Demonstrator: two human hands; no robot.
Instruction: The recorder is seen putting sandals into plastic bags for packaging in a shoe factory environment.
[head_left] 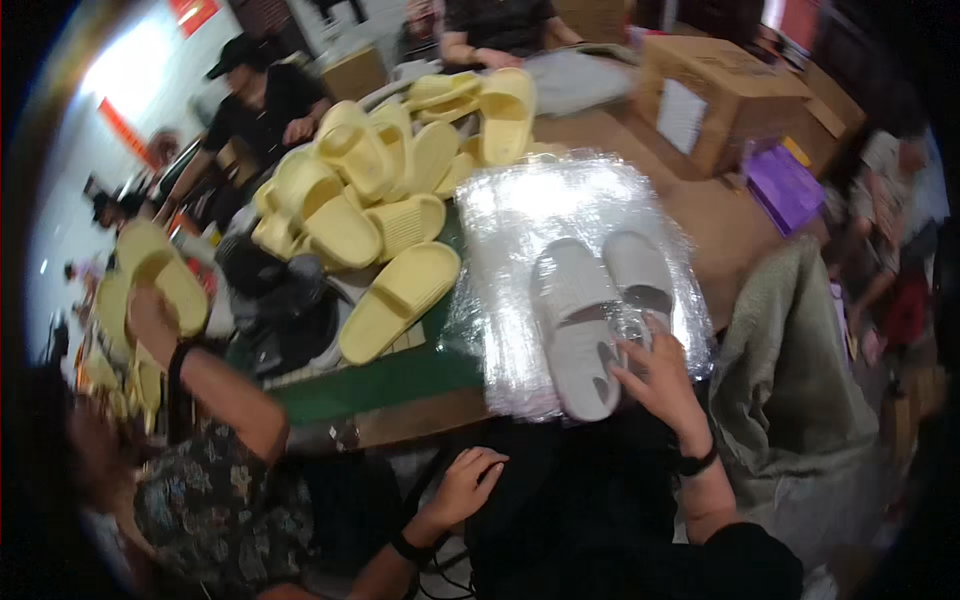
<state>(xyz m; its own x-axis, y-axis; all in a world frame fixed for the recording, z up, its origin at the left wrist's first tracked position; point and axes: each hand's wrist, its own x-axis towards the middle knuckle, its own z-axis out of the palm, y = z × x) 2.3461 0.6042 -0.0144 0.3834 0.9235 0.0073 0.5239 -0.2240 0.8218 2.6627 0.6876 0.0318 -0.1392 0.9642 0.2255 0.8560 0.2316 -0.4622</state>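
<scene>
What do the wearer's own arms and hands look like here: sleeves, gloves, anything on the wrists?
Both hands are bare, with no gloves. The right hand has a dark band, like a watch or bracelet, at the wrist, and a black sleeve begins near the elbow at the lower edge. The left hand also has a dark wristband; its forearm is bare as far as it shows. No rings can be made out.

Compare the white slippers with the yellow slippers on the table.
The white slippers are a neat side-by-side pair lying on a stack of clear plastic bags, with the right hand on them. The yellow slippers are many, heaped loosely at mixed angles, with neither hand on them. Both are open-toe slide slippers of the same shape.
</scene>
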